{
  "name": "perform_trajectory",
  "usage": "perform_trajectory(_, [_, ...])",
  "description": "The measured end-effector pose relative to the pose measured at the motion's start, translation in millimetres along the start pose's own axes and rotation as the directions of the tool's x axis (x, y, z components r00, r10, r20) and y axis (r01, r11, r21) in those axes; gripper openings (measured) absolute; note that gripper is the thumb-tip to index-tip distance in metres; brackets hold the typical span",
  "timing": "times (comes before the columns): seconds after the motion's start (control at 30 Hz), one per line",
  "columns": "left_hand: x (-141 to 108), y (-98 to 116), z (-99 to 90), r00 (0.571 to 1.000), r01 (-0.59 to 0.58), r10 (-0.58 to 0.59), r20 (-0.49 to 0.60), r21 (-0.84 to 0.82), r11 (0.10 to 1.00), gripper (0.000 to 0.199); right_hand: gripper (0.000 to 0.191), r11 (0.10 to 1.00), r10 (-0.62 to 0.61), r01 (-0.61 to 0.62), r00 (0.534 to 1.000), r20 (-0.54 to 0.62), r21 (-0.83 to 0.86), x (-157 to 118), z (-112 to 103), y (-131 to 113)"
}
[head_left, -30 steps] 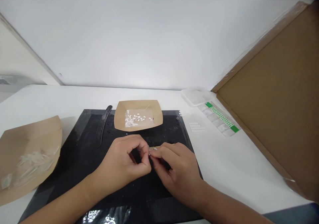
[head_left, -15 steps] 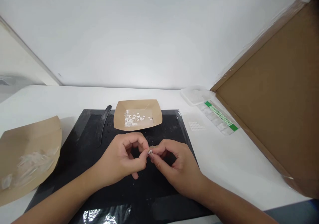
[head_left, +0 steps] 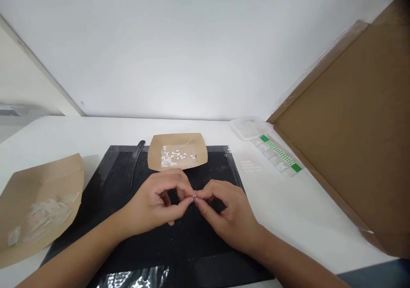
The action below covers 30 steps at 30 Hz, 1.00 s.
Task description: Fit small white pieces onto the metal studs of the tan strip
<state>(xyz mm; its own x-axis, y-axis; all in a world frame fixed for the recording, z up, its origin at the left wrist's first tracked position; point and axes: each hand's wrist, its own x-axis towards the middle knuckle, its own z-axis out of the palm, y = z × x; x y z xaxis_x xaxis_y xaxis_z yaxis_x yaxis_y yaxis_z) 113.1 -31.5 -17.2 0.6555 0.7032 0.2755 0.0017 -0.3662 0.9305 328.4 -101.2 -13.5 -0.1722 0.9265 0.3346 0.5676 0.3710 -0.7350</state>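
Over the black mat, my left hand and my right hand meet at their fingertips. Thumb and index finger of each hand pinch a tiny shiny piece between them; its shape is mostly hidden by the fingers. Just beyond my hands sits a brown paper tray with many small white ovals in it. A dark curved strip lies on the mat left of that tray.
At the left, a larger paper tray holds clear plastic pieces. White stickers, a green-and-clear strip package and a translucent lid lie to the right. A cardboard box stands at the far right.
My fingertips have come closer together around the tiny piece, which shows less now. The whole view has shifted slightly.
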Motion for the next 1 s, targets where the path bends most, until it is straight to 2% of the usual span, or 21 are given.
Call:
perform_trajectory(0.07, [1,0,-0.6,0.98,-0.188,0.196,-0.035,0.165,0.968,0.018,0.013,1.0,-0.016,0.016,1.0,-0.003,-0.014,0,-1,0])
perform_trajectory(0.13, [1,-2,-0.9,0.934,-0.328,0.354,-0.037,0.298,0.897,0.021,0.013,1.0,-0.019,0.019,1.0,-0.004,-0.017,0,-1,0])
perform_trajectory(0.23, [0,-7,-3.0,0.894,-0.416,0.447,0.026,0.419,0.807,0.02,0.014,1.0,-0.018,0.018,1.0,-0.001,-0.021,0,0,2])
perform_trajectory(0.37, [-3,-6,-9.1,0.87,-0.465,0.461,0.177,0.607,0.645,0.014,0.017,0.999,-0.008,0.008,1.0,0.006,-0.034,-1,3,3])
perform_trajectory(0.43, [-5,0,-11.1,0.87,-0.47,0.43,0.241,0.668,0.577,0.012,0.018,1.0,-0.003,0.003,1.0,0.011,-0.03,-1,4,3])
perform_trajectory(0.47, [-6,3,-11.5,0.877,-0.464,0.405,0.259,0.679,0.569,0.012,0.019,1.0,0.0,0.0,1.0,0.015,-0.028,-1,4,3])
perform_trajectory(0.53, [-8,8,-11.2,0.921,-0.385,0.308,0.239,0.678,0.626,0.015,0.02,1.0,0.003,-0.003,1.0,0.02,-0.028,-1,5,2])
perform_trajectory(0.6, [-10,10,-10.3,0.926,-0.375,0.288,0.244,0.686,0.624,0.019,0.019,1.0,0.007,-0.006,1.0,0.023,-0.029,-1,6,1])
perform_trajectory(0.73, [-10,5,-10.6,0.902,-0.426,0.317,0.293,0.716,0.552,0.019,0.02,1.0,0.03,-0.03,0.999,0.04,0.004,0,6,1])
perform_trajectory(0.87, [-6,3,-14.1,0.85,-0.513,0.41,0.331,0.699,0.499,0.015,0.015,0.995,0.021,-0.033,0.991,0.132,0.091,3,1,4])
perform_trajectory(1.0, [-3,4,-14.6,0.827,-0.546,0.463,0.32,0.655,0.522,0.014,0.007,0.987,0.007,-0.045,0.97,0.241,0.154,7,-6,8])
